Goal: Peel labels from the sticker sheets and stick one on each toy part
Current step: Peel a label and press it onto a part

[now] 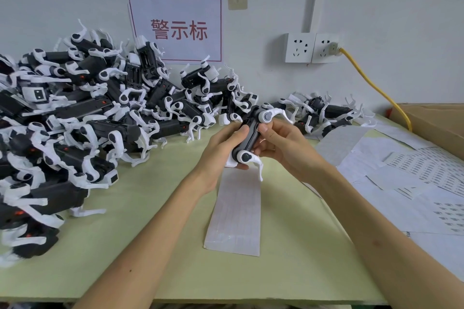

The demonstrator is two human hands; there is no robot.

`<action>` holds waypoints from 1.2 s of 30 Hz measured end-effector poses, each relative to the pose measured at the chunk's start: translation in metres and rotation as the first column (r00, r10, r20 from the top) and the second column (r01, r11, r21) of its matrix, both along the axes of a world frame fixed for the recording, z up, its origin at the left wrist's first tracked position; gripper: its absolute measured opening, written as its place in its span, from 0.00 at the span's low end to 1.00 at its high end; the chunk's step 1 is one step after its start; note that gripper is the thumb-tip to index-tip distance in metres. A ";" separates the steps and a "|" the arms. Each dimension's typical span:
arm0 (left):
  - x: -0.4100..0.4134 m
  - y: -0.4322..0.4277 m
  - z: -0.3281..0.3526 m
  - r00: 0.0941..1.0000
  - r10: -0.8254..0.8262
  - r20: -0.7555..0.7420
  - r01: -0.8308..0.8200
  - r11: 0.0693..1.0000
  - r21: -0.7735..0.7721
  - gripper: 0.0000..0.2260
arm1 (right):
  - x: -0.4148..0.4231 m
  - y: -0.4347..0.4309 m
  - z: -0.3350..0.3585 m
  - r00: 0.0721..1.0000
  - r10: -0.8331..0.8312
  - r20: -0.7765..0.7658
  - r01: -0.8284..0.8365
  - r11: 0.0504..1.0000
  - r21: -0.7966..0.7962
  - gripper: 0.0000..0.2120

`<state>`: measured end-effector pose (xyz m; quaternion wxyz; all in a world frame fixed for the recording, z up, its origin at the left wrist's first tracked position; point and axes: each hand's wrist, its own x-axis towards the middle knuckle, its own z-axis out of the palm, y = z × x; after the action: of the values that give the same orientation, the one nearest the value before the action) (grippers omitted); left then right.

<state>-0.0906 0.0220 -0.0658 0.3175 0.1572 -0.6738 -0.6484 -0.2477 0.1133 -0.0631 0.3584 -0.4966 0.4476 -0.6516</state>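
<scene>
both hands [227,148] [278,144] grip one toy part [248,139] above the sticker sheet [236,216]; sticking step, next likely needs a fresh label peeled.

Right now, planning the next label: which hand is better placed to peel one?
Right, probably: the left hand cradles the toy part from beneath, while the right hand only pinches its side above the sticker sheet.

**Tabletop: what's on it**

I see a pale green table [155,246]. Big heap of blk/white toy parts [75,120] from 9 to 11 o'clock, w/ a smaller bunch [324,113] at 1. Long sticker sheet [236,216] lies flat at ctr, running 12 to 6. At 3, loose sheets [414,183] overlap toward the rt edge.
</scene>
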 end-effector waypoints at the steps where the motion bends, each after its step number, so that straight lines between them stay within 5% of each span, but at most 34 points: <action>1: 0.000 0.001 0.000 1.000 0.006 0.012 -0.006 1.000 0.024 0.12 | 0.000 0.000 -0.001 1.000 0.001 0.006 -0.001 1.000 0.000 0.16; 6: -0.007 0.006 -0.001 0.996 0.035 0.085 -0.050 0.982 0.181 0.19 | 0.004 -0.002 -0.001 0.980 -0.177 -0.089 0.181 0.983 0.032 0.09; 10: -0.008 0.002 -0.001 0.990 0.084 0.112 -0.118 0.931 0.346 0.18 | 0.011 -0.002 -0.006 0.724 -0.542 -0.427 0.483 0.840 -0.247 0.07; 14: -0.005 -0.003 0.001 0.981 0.126 0.147 -0.170 0.925 0.339 0.23 | 0.013 -0.001 -0.002 0.508 -0.681 -0.528 0.464 0.733 -0.498 0.24; 17: -0.003 0.001 0.005 0.977 0.062 0.204 -0.117 0.956 0.269 0.26 | 0.007 0.000 0.000 0.409 -0.599 -0.688 0.422 0.793 -0.440 0.36; 22: -0.003 0.001 0.005 0.983 0.086 0.159 -0.126 0.957 0.260 0.26 | -0.001 -0.002 -0.005 0.477 -0.506 -0.718 0.372 0.857 -0.357 0.26; 26: 0.001 -0.006 0.005 0.983 0.179 -0.032 -0.160 0.934 0.319 0.23 | -0.009 -0.001 -0.006 0.522 -0.493 -0.696 0.408 0.861 -0.303 0.20; 29: 0.003 -0.011 0.007 0.974 0.174 -0.144 -0.117 0.934 0.338 0.18 | -0.009 -0.001 -0.005 0.671 -0.433 -0.602 0.469 0.877 -0.106 0.15; 32: 0.005 -0.015 0.008 0.964 0.199 -0.178 -0.098 0.883 0.460 0.14 | -0.010 0.004 -0.001 0.925 -0.179 -0.334 0.235 0.963 0.135 0.15; 36: 0.002 -0.020 0.006 0.950 0.254 -0.184 -0.121 0.838 0.532 0.10 | -0.012 0.011 0.004 0.977 0.203 -0.066 -0.179 0.947 0.266 0.20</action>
<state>-0.0887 0.0023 -0.0601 0.4077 0.2198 -0.4124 -0.7845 -0.2601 0.1243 -0.0594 0.4604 -0.5162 0.4945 -0.5264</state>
